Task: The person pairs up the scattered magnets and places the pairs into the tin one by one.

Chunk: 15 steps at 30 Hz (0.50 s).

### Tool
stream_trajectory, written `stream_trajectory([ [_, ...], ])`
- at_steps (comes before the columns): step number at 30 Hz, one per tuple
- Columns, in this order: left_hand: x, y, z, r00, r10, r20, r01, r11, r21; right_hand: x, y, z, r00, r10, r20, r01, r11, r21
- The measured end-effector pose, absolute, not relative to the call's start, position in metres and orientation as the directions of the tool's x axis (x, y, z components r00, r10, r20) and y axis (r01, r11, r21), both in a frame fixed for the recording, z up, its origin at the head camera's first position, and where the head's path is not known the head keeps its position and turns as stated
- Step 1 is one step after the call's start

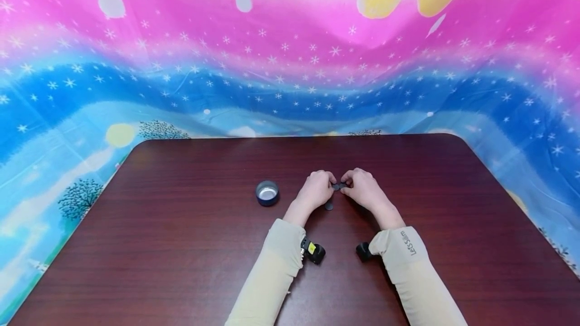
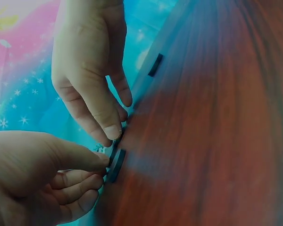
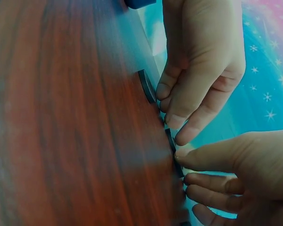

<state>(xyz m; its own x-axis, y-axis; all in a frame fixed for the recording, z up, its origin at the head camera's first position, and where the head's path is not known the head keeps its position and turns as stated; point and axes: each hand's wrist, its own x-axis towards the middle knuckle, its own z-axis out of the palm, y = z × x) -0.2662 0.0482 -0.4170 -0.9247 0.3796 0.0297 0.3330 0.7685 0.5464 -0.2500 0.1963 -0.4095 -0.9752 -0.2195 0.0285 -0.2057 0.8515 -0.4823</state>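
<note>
Pinching thin, round black discs right of the tin, my left hand and right hand have fingers narrow at the edges.

Reddish-brown table, pink and blue backdrop

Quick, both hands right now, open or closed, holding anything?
Left hand: closed, pinching a small dark piece.
Right hand: closed, also pinching at a small dark piece.
</note>
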Motion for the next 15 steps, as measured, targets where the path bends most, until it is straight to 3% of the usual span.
stream_trajectory([
  [5,-0.263,0.043,-0.412,-0.922,0.386,0.027,0.340,0.775,0.533,-0.248,0.195,-0.411,-0.954,-0.294,0.064,-0.290,0.841,-0.456],
  [15,-0.256,0.032,-0.403,-0.908,0.418,0.042,0.379,0.771,0.512,-0.248,0.193,-0.411,-0.945,-0.318,0.074,-0.318,0.840,-0.439],
])
